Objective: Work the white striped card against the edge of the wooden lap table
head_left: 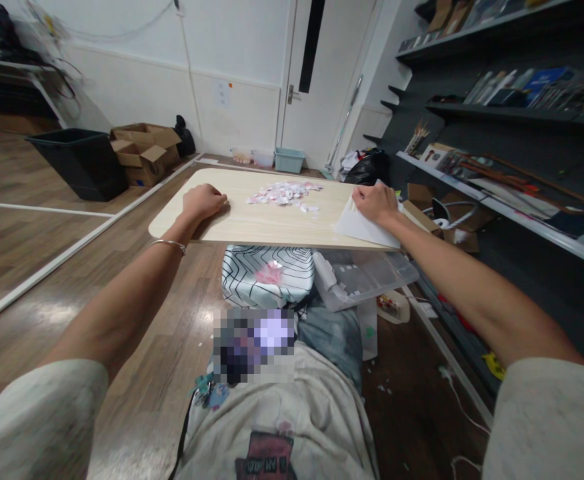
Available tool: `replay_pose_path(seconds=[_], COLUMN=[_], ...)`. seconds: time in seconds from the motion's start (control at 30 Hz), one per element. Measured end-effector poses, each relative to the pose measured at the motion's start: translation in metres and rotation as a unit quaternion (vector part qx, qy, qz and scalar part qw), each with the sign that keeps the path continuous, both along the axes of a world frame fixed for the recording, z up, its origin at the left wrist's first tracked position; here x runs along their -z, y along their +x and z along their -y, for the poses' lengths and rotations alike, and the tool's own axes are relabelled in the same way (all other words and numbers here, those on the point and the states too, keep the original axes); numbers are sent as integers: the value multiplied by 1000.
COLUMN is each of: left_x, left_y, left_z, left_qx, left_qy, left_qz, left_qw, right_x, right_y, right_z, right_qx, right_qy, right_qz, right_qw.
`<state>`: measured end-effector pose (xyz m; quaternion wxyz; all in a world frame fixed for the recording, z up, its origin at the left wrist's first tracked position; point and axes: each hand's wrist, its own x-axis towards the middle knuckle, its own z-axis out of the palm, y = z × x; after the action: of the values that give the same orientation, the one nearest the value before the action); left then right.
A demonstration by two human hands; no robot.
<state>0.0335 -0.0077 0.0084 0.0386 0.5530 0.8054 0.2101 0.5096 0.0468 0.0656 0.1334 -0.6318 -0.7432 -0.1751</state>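
A light wooden low table [252, 223] stands in front of me. A heap of small white and pink paper pieces [285, 193] lies on its far middle. My left hand [202, 202] rests on the table's left part with its fingers curled into a loose fist; what it holds, if anything, is hidden. My right hand [376, 203] is closed on a white sheet of paper [365, 229] at the table's right front edge. A bracelet circles my left wrist.
Under the table sit a patterned cushion [267, 275] and a clear plastic box [367, 277]. Dark shelves [512, 167] with books and brushes line the right wall. A black bin [79, 162] and cardboard boxes [145, 152] stand at the left. A door [322, 73] is behind.
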Motion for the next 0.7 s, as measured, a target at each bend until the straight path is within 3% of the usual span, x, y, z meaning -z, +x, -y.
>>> replay_pose_path(seconds=[0.4,0.7], left_x=[0,-5], left_y=[0,6], left_z=[0,7], left_qx=[6,2], left_qy=[5,9], left_qz=[5,19], left_qw=[1000,1000], right_x=[24,33], right_y=[-4,7], right_z=[13,16], right_qx=[-97,-72], right_qy=[-46,-56], right_qz=[43,-9], right_qw=[993,996])
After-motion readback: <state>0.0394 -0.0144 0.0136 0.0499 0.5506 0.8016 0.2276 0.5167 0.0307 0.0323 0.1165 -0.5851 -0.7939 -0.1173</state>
